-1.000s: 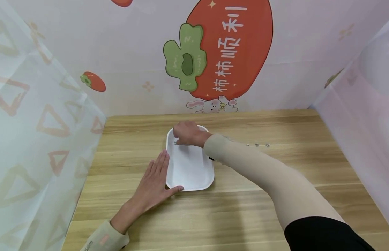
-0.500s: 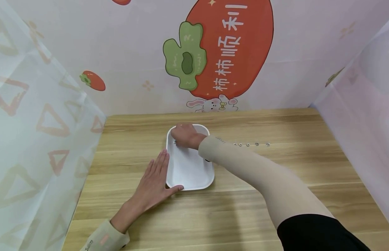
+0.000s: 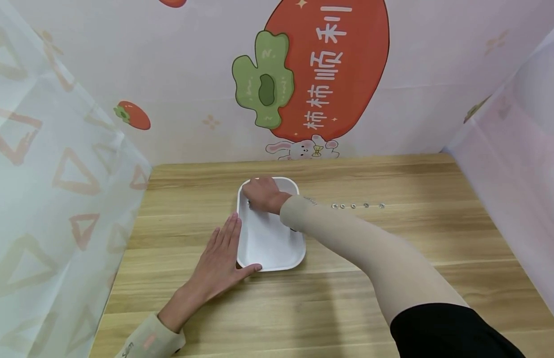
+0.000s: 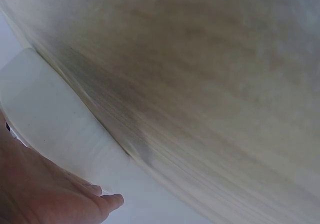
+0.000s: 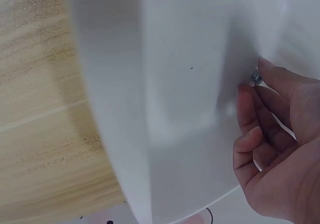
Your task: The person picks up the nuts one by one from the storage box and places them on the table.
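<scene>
A white rectangular tray lies on the wooden table. Along its left side rest the straight fingers of my left hand, the thumb on the near-left corner of the rim. In the left wrist view that hand touches the tray's outer wall. Inside the tray's far-left part, my right hand pinches a small shiny metal nut between thumb and forefinger, low over the tray floor. From the head, only a glint of the nut shows beside the fingers.
Several small metal nuts lie in a row on the table, right of the tray and beyond the right sleeve. A printed cloth backdrop stands along the table's far edge, with cloth at both sides.
My right hand has shifted slightly left and nearer within the tray, its forearm following. More nuts of the row now show past the sleeve. The left hand and tray stay in place.
</scene>
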The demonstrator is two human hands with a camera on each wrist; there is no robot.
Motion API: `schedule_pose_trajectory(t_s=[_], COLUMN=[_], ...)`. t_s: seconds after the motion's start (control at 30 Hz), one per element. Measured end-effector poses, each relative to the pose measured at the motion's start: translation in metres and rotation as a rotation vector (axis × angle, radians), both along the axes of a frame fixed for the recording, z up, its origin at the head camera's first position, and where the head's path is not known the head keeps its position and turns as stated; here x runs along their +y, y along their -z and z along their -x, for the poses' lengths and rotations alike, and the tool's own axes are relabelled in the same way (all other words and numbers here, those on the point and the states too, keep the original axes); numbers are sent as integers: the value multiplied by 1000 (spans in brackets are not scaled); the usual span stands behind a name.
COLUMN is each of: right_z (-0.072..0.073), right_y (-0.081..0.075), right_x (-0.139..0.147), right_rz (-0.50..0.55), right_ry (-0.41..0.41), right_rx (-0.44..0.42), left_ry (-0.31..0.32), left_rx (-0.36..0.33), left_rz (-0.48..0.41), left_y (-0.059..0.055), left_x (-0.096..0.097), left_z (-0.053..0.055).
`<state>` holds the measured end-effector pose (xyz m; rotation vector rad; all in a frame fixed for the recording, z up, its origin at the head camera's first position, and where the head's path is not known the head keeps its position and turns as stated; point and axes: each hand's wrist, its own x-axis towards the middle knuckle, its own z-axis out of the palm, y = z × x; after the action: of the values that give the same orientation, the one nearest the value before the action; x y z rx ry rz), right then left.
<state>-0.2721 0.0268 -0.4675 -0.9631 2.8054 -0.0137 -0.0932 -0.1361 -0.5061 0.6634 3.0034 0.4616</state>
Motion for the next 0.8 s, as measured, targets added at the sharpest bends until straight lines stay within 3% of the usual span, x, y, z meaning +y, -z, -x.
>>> schedule_pose_trajectory(t_s=[0.57,0.8], right_z=[-2,-3], right_y=[3,-3], right_x=[-3,-1], right_rz=[0,-1], right_ry=[-7,-3], right_rx=[56,56], left_ry=[7,15], left_rx=[11,49], left_rz=[-13,-21], left_y=[1,-1], left_x=[0,0], left_z=[0,0])
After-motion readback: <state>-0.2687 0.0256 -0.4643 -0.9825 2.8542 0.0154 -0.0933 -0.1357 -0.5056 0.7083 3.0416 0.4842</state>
